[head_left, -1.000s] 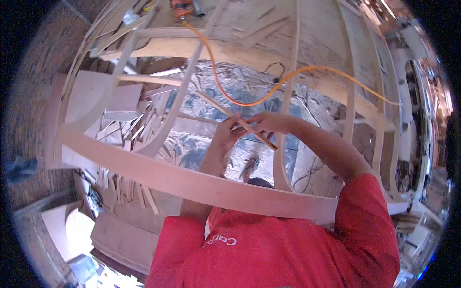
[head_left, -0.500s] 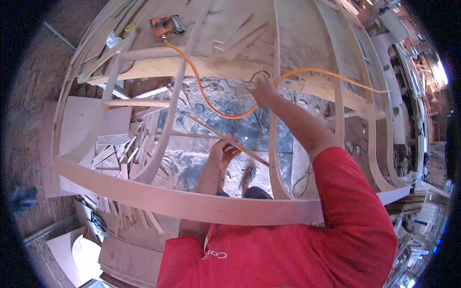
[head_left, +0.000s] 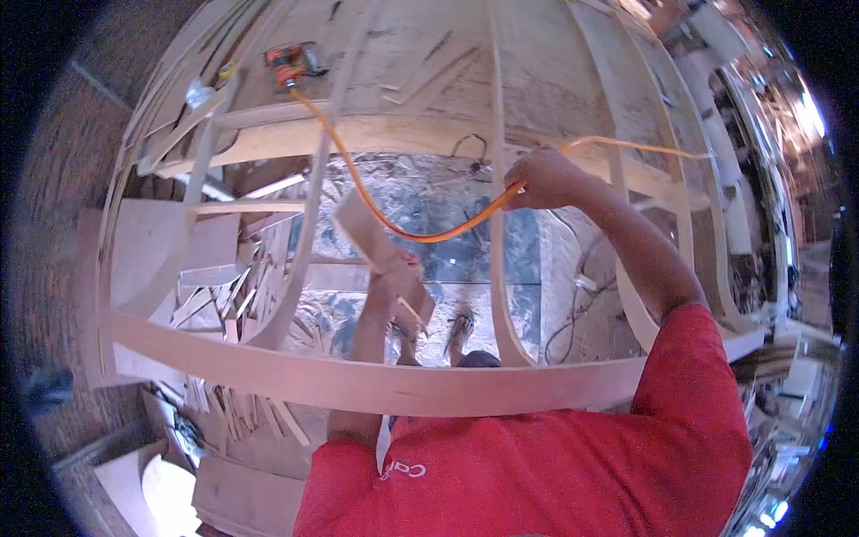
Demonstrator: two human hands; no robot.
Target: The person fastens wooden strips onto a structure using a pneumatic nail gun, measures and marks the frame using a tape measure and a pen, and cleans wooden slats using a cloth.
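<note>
My left hand (head_left: 396, 273) is closed around a flat wooden board (head_left: 360, 224), which slants through the opening of a curved wooden frame (head_left: 407, 387). A small end of light wood shows just below the fingers; whether it is a separate strip I cannot tell. My right hand (head_left: 550, 179) grips an orange air hose (head_left: 438, 237) beside one of the curved ribs. From there the hose sags in a loop and runs up to an orange and black nail gun (head_left: 295, 64) lying on the wooden surface at the upper left.
Curved ribs (head_left: 498, 116) cross the opening between the front rail and a thick beam (head_left: 385, 134). Loose strips (head_left: 434, 76) lie on the surface beyond. Wood offcuts (head_left: 219, 291) are heaped at the left. A dark cable (head_left: 573, 295) trails on the floor.
My right hand has moved right and down from the beam, with the hose in it. The piece in my left hand has turned, so its broad face now shows.
</note>
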